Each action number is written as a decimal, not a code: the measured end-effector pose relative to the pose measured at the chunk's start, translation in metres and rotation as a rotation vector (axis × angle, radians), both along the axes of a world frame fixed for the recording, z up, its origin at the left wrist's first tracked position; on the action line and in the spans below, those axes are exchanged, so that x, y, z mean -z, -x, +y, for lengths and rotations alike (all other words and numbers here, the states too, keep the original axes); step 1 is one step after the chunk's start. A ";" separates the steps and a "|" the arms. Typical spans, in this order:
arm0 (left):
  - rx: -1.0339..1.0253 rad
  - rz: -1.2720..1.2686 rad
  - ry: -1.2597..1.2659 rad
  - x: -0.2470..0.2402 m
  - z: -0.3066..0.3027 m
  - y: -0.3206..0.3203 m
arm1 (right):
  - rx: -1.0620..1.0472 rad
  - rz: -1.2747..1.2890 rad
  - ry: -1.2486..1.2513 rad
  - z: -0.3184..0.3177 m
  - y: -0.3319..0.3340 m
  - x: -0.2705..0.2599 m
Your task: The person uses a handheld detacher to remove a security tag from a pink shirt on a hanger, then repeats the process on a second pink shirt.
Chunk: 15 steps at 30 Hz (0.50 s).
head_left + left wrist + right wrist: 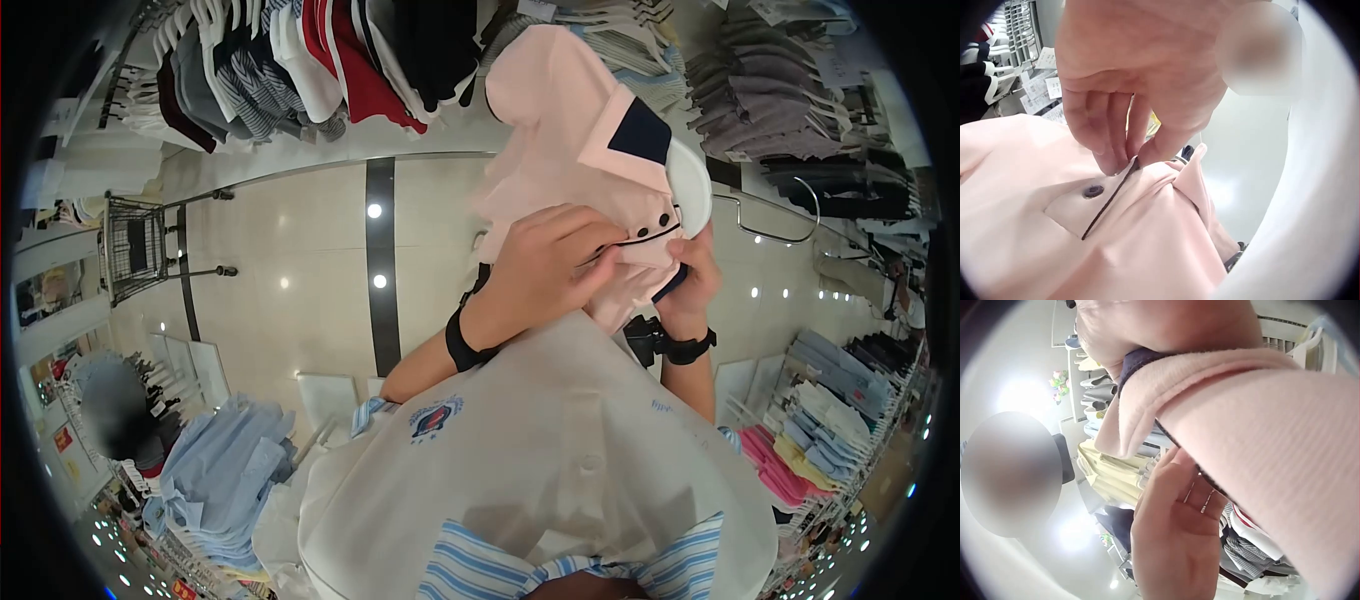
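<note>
In the head view, a pink shirt (570,120) with a navy collar hangs in the upper middle of the frame, above a pale tiled floor (300,250). The left hand (545,270) lies over the front of the shirt just right of centre, its fingers curled onto the fabric beside a dark button (662,218). The right hand (695,275) is right next to it, closed around the shirt's edge. A rail of hanging clothes (300,60) fills the upper left, and folded blue shirts (220,470) lie at the lower left.

In the left wrist view, the left hand (1147,69) comes down from the top. Its fingertips (1107,144) pinch the upper end of a dark trim line (1107,206) on the pink shirt (1022,237), just right of the button (1092,191).

In the right wrist view, the right hand (1160,325) at the top edge grips a fold of the pink shirt (1272,437) by its navy edge (1138,365). The left hand (1172,544) is at the lower centre, its fingers reaching up to the underside of the fabric.
</note>
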<state>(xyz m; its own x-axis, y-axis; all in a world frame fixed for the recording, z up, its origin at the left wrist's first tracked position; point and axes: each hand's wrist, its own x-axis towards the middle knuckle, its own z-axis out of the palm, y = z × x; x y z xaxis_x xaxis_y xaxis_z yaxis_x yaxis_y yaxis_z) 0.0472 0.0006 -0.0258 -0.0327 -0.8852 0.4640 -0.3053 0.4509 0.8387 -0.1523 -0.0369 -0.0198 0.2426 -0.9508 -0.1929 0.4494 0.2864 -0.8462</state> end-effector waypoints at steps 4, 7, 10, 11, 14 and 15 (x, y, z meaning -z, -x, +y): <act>-0.058 -0.084 0.019 -0.003 -0.005 0.009 | -0.040 -0.078 0.035 -0.009 0.004 -0.003; -0.094 -0.133 0.048 -0.006 -0.015 0.019 | -0.095 0.076 0.094 -0.013 0.013 0.000; -0.116 -0.177 0.090 -0.008 -0.027 0.027 | -0.150 0.105 0.128 -0.021 0.018 -0.010; -0.125 -0.192 0.108 -0.009 -0.029 0.031 | -0.163 0.144 0.134 -0.022 0.018 -0.018; -0.142 -0.230 0.117 -0.011 -0.038 0.042 | -0.134 0.214 0.235 -0.026 0.020 -0.018; -0.131 -0.234 0.122 -0.012 -0.040 0.045 | -0.139 0.283 0.297 -0.031 0.025 -0.012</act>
